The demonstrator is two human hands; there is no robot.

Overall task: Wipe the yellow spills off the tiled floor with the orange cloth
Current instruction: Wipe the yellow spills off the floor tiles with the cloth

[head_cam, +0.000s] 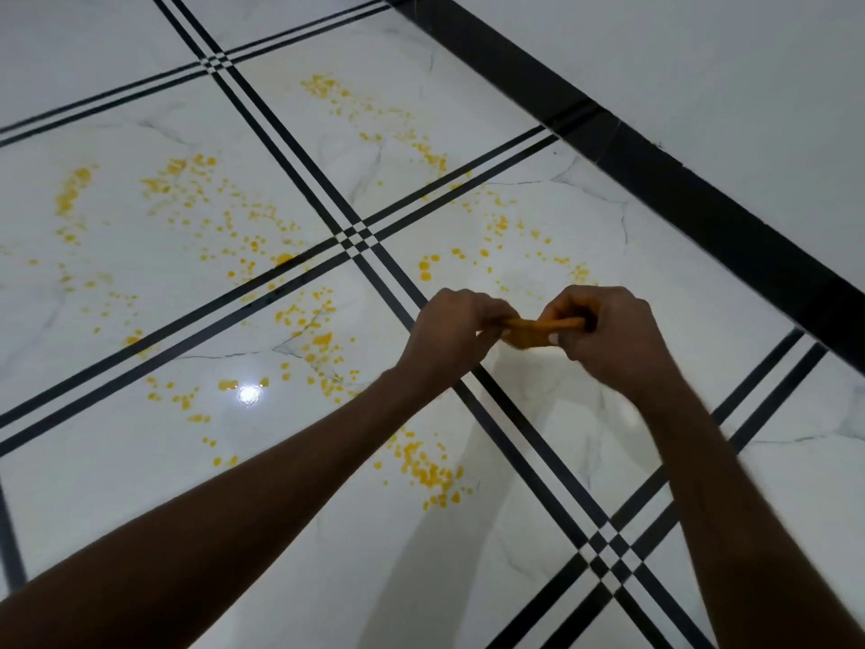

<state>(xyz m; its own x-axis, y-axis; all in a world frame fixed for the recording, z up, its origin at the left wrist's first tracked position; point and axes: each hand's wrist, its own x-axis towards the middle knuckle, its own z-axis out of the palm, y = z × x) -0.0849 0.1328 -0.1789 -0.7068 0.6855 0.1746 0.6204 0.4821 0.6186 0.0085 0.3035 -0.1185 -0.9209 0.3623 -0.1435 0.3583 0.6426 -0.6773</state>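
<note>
2 hands [538, 334], 1 orange cloth [538, 327], spills [430, 475] uncounted

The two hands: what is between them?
In the head view, the bunched orange cloth spans the short gap between the left hand and the right hand; both grip it above the tiled floor.

Single view, head-worn wide-angle camera. Looks forward and steeply down onto floor [140, 484] from above. Both forearms enter from bottom edge, reaching away from lens; left hand [451, 332] and right hand [608, 334] meet just right of frame centre, at arm's length. Black skirting [702, 203] and wall [702, 63] fill upper right. Tile lines run diagonally, frame tilted. No second view.
</note>
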